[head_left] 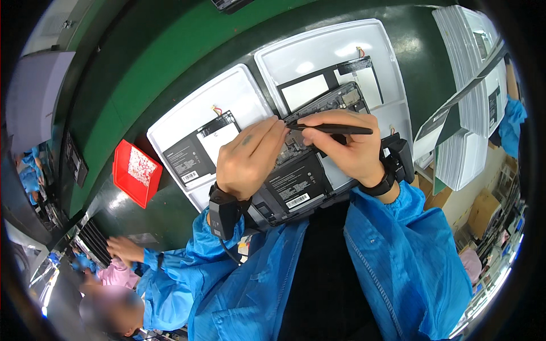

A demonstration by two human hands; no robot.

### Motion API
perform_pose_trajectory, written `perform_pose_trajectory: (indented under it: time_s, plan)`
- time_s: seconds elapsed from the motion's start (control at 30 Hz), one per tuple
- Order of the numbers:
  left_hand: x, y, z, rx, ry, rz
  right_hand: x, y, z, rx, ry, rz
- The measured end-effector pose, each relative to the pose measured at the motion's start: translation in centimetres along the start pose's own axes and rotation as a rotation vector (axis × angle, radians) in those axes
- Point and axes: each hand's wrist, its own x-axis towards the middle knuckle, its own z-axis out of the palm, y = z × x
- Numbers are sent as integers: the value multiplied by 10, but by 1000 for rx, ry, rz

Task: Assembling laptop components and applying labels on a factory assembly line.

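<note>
right hand point(350, 150) in the head view pinches a black pen point(355, 129) at frame centre. left hand point(250, 159), fingers close together, is over the open tablet point(296, 181) at centre; whether it grips anything, i cannot tell. a red bin point(149, 194) sits at frame left.

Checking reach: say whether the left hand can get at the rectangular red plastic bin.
Probably yes: the bin lies just past a low white plastic tray, with nothing tall between, though the left hand is busy over the dark, flat, opened device.
</note>
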Motion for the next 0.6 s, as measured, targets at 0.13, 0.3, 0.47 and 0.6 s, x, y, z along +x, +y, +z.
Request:
perform_pose_trajectory:
  time_s: [0.13,0.3,0.47,0.6]
  plan:
    - [-4,-4,-6,38,8,65,-5,-1,0,138,56,120]
    - [-20,-14,-34,121,13,16,-6,2,0,48,88,90]
    - [-56,-38,-90,513,260,-479,-8,5,-5,84,159,93]
    - [-122,-75,-140,697,271,-678,-5,4,-2,91,91,91]
